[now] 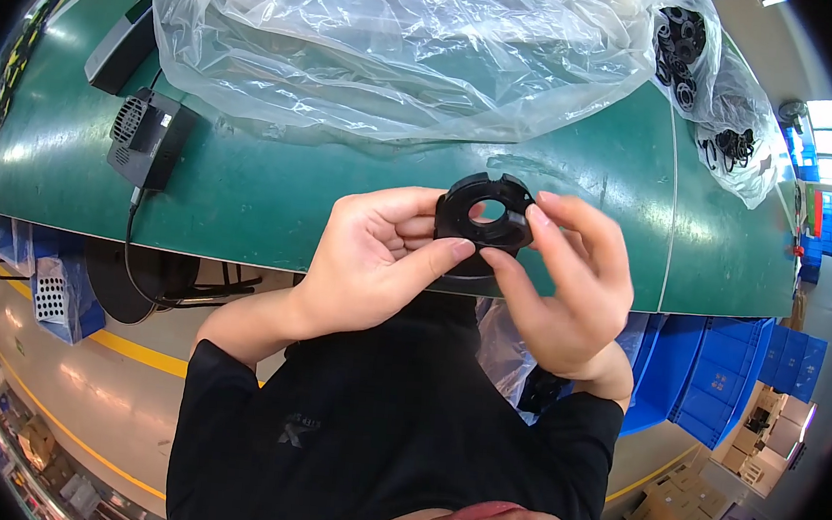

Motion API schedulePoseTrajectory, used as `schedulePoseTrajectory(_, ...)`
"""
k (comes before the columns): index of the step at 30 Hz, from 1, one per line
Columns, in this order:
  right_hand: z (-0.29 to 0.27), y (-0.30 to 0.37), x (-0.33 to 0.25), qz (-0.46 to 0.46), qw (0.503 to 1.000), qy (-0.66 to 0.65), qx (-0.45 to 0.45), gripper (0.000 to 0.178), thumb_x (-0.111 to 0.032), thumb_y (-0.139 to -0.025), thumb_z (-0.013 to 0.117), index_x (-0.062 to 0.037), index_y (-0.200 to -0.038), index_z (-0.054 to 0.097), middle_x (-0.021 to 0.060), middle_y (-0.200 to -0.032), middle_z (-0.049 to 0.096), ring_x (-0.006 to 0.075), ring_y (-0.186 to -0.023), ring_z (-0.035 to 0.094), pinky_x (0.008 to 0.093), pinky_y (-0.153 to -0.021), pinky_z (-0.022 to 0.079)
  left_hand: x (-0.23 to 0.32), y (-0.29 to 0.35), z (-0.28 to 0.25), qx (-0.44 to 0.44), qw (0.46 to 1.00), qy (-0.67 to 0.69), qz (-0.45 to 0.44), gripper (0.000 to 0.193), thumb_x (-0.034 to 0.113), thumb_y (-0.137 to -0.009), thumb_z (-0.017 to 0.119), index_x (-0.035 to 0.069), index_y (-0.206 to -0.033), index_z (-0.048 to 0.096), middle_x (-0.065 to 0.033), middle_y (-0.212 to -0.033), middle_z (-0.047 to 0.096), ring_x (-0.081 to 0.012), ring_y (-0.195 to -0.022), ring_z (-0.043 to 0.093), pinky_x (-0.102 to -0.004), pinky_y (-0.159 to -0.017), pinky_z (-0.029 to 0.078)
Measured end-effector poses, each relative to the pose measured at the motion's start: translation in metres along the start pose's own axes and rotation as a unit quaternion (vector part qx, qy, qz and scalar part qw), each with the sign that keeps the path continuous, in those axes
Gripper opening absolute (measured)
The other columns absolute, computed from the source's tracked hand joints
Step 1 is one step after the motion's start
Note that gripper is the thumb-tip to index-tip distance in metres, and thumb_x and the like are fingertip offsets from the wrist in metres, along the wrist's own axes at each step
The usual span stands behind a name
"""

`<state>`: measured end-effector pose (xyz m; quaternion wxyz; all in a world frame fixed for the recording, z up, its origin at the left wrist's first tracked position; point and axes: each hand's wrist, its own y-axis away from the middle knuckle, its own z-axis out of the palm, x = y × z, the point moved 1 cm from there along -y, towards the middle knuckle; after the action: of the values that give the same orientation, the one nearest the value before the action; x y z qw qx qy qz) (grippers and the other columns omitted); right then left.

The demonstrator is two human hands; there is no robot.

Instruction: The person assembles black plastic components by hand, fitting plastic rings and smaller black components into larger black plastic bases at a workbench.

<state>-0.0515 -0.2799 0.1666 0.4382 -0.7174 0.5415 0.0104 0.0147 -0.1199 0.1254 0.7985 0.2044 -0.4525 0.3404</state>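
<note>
1. The green table [274, 200] is taking up the whole top half, and you're standing at its near edge, so the work is sitting right in front of your chest.
2. That big clear plastic sheet [394, 43] is sprawling at 12 o'clock, pushed back out of your way. A smaller clear bag of black parts [730, 119] is lying at 2 o'clock, probably the supply pile.
3. A dark power adapter [147, 136] is resting at 10 o'clock, with its cable dropping over the edge.
4. Your left hand [377, 257] is curling closed, its thumb and fingers pinching the black plastic ring [485, 221] from 8 o'clock.
5. Your right hand [566, 282] is gripping the ring's other side. You're holding it above the table edge at dead centre, hole facing you, likely for a close look.
</note>
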Motion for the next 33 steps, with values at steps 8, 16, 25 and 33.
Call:
schedulePoseTrajectory(8, -0.006, -0.001, 0.017, 0.151, 0.961, -0.223, -0.055, 0.019, 0.008, -0.063, 0.072, 0.0015, -0.079, 0.064, 0.0156, -0.099, 0.061, 0.0185, -0.081, 0.061, 0.0265, -0.063, 0.051, -0.002, 0.003, 0.001, -0.01, 0.997, -0.058, 0.044, 0.031, -0.007, -0.083, 0.056, -0.01, -0.114, 0.052, -0.0136, -0.104, 0.062, -0.0141, -0.095, 0.058, -0.0254, -0.083, 0.048)
schedulePoseTrajectory(16, -0.008, -0.004, -0.003, 0.017, 0.996, -0.057, -0.07, 0.023, 0.011, -0.056, 0.07, 0.0047, -0.075, 0.061, 0.0182, -0.095, 0.061, 0.0249, -0.071, 0.061, 0.0296, -0.06, 0.05, -0.006, 0.006, -0.002, -0.002, 0.992, -0.081, 0.094, 0.029, -0.006, -0.082, 0.058, -0.009, -0.111, 0.056, -0.0104, -0.094, 0.065, -0.0101, -0.085, 0.06, -0.0206, -0.072, 0.049)
schedulePoseTrajectory(25, -0.003, -0.005, -0.002, -0.005, 0.999, 0.008, -0.038, 0.023, 0.007, -0.058, 0.073, 0.0041, -0.077, 0.061, 0.0182, -0.091, 0.062, 0.0271, -0.074, 0.063, 0.0296, -0.063, 0.051, -0.002, 0.005, -0.003, -0.027, 0.987, -0.134, 0.087, 0.029, -0.009, -0.081, 0.057, -0.01, -0.109, 0.056, -0.0136, -0.099, 0.064, -0.0139, -0.088, 0.061, -0.0256, -0.079, 0.05)
schedulePoseTrajectory(33, 0.007, 0.006, -0.001, 0.115, 0.981, -0.159, 0.004, 0.037, 0.008, -0.066, 0.072, 0.0034, -0.099, 0.055, 0.0157, -0.088, 0.063, 0.0199, -0.076, 0.064, 0.0262, -0.067, 0.051, -0.002, 0.004, 0.001, 0.007, 0.995, -0.062, 0.081, 0.028, -0.008, -0.08, 0.057, -0.01, -0.108, 0.057, -0.0113, -0.096, 0.064, -0.0098, -0.085, 0.058, -0.0228, -0.074, 0.05)
